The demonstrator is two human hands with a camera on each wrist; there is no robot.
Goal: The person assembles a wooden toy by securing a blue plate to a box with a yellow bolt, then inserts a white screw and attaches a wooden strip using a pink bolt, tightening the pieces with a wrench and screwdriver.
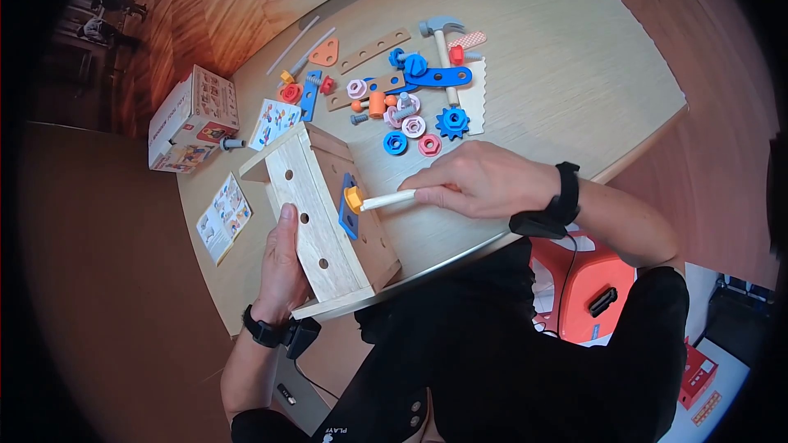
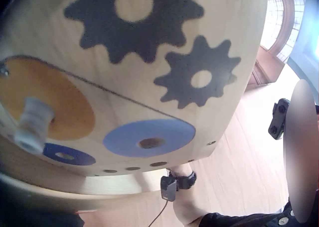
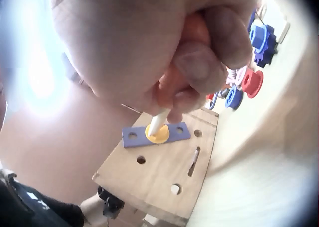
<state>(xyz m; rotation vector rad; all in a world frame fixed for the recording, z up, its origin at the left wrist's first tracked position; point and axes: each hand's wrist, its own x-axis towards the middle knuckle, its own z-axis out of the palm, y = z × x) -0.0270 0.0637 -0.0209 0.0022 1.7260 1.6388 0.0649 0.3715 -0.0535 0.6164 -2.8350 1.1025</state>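
Observation:
My right hand (image 1: 484,180) grips a toy screwdriver by its orange handle (image 3: 197,30). Its pale shaft (image 1: 390,199) meets a yellow screw (image 1: 353,198) seated in a blue strip with holes (image 3: 132,136). That strip lies against the panel of a wooden toolbox (image 1: 316,258), which stands tilted at the table's near edge. With the thumb on the holed board, my left hand (image 1: 283,267) holds the box; its other fingers are hidden behind. A grey peg (image 2: 34,122) sticks out of an orange disc on the printed panel in the left wrist view.
Beyond the box lie a toy hammer (image 1: 443,49), a blue gear (image 1: 452,122), a pink nut (image 1: 429,144) and several other toy parts. A cardboard box (image 1: 193,119) and an instruction leaflet (image 1: 223,217) are at the left. A red stool (image 1: 587,287) stands below the table.

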